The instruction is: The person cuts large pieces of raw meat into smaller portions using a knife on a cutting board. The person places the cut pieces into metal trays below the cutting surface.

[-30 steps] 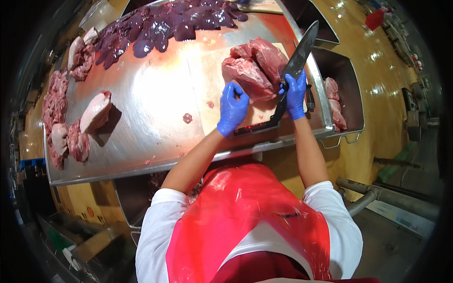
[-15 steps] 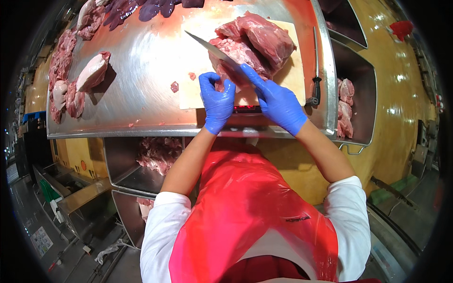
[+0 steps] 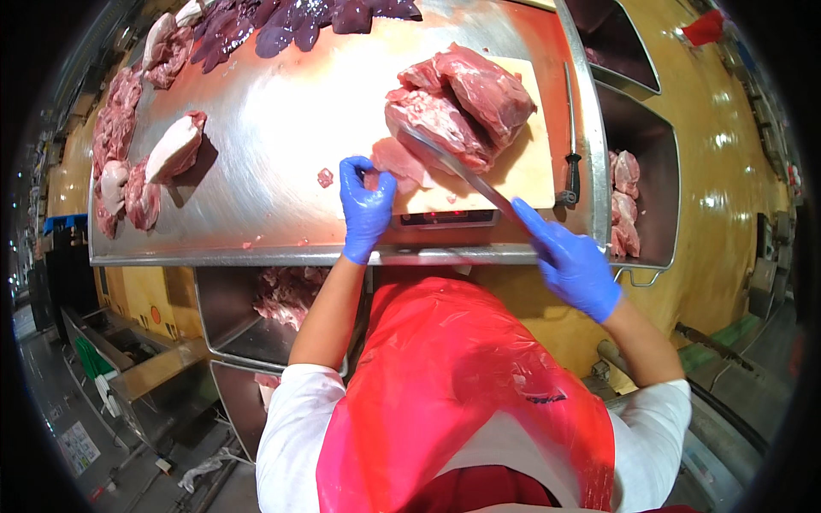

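Note:
A large piece of raw red meat [image 3: 483, 90] lies on a pale cutting board [image 3: 532, 184]. From its lower left, a thin flap of meat [image 3: 400, 162] spreads onto the board; I cannot tell if it is still attached. My left hand [image 3: 368, 214], in a blue glove, pinches the flap's left edge at the board's front left corner. The blue-gloved right hand [image 3: 575, 269] is closed round a knife [image 3: 469, 173], its handle hidden by the fingers. The blade slants up and left, its tip end between the flap and the large piece.
A sharpening steel [image 3: 572, 137] lies right of the board. Dark organ meat [image 3: 299, 21] lies at the table's back, pale cuts [image 3: 175, 147] on the left. Metal tubs with meat stand at the right [image 3: 674, 197] and below the front edge [image 3: 224, 329].
My right hand has drawn the knife back, down and to the right. The left hand has shifted left and slightly down, and the flap now lies spread beside the large piece.

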Action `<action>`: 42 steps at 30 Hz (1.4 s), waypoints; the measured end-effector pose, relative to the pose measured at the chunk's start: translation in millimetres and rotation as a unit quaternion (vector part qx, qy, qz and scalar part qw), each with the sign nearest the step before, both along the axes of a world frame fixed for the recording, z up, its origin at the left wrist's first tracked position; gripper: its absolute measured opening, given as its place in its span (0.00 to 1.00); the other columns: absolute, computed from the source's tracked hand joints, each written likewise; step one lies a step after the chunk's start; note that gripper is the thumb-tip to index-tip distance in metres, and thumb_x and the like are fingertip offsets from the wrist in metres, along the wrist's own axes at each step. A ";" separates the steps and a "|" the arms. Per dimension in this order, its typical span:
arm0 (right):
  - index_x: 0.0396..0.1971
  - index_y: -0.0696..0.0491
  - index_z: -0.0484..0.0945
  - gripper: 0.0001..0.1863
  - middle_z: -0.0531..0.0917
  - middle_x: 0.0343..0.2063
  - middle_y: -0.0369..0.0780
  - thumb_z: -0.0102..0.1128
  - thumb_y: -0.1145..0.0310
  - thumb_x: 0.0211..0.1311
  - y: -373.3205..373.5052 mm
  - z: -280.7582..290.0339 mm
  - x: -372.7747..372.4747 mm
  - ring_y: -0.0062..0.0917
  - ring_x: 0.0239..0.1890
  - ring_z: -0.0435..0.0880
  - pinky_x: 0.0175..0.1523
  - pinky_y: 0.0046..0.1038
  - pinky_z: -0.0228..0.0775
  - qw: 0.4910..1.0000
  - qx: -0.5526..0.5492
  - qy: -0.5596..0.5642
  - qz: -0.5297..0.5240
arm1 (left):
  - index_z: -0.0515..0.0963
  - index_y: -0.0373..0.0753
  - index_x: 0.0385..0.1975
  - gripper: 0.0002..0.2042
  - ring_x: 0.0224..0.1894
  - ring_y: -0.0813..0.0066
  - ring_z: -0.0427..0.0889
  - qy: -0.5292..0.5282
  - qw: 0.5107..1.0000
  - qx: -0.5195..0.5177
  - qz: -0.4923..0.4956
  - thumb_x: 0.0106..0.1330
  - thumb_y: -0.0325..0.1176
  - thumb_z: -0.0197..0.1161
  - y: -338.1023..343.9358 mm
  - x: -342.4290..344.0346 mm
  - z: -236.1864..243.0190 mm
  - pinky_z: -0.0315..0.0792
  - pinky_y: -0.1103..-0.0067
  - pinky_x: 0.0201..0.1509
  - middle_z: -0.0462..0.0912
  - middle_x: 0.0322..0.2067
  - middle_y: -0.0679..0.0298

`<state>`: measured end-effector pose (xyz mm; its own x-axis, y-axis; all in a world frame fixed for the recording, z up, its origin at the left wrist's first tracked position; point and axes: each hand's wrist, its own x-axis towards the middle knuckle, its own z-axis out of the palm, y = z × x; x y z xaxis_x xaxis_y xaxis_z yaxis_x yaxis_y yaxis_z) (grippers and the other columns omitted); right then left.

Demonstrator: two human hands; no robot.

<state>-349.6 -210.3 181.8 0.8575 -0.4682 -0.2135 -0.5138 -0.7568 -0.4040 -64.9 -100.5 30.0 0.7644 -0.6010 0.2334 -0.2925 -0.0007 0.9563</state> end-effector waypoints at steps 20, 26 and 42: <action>0.73 0.26 0.48 0.49 0.77 0.23 0.48 0.53 0.80 0.54 63.0 -43.4 56.3 0.44 0.21 0.79 0.26 0.43 0.73 0.980 -0.089 0.125 -0.130 | 0.68 0.36 0.35 0.13 0.29 0.75 0.70 -0.004 0.987 0.071 -0.142 0.53 0.27 0.62 -21.3 65.1 1.4 0.70 0.76 0.36 0.71 0.27 0.63; 0.74 0.34 0.49 0.44 0.80 0.30 0.49 0.54 0.74 0.58 81.9 8.3 59.8 0.47 0.22 0.78 0.27 0.44 0.72 0.987 -0.020 0.017 -0.160 | 0.69 0.37 0.40 0.15 0.28 0.62 0.78 -0.030 0.972 0.145 -0.181 0.53 0.29 0.61 -25.1 100.4 16.0 0.74 0.70 0.37 0.77 0.28 0.55; 0.74 0.32 0.46 0.43 0.80 0.25 0.52 0.48 0.75 0.60 94.2 -48.2 146.4 0.50 0.25 0.80 0.32 0.50 0.73 0.964 -0.019 0.060 -0.259 | 0.72 0.46 0.42 0.14 0.29 0.48 0.83 -0.250 0.923 0.198 -0.217 0.57 0.37 0.63 -57.4 121.5 6.8 0.76 0.61 0.32 0.83 0.28 0.54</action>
<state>-203.2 -116.1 133.7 0.4765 -0.8368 -0.2697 -0.8681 -0.3992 -0.2950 56.5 -157.9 36.8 0.2877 -0.9390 0.1885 -0.7516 -0.0993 0.6521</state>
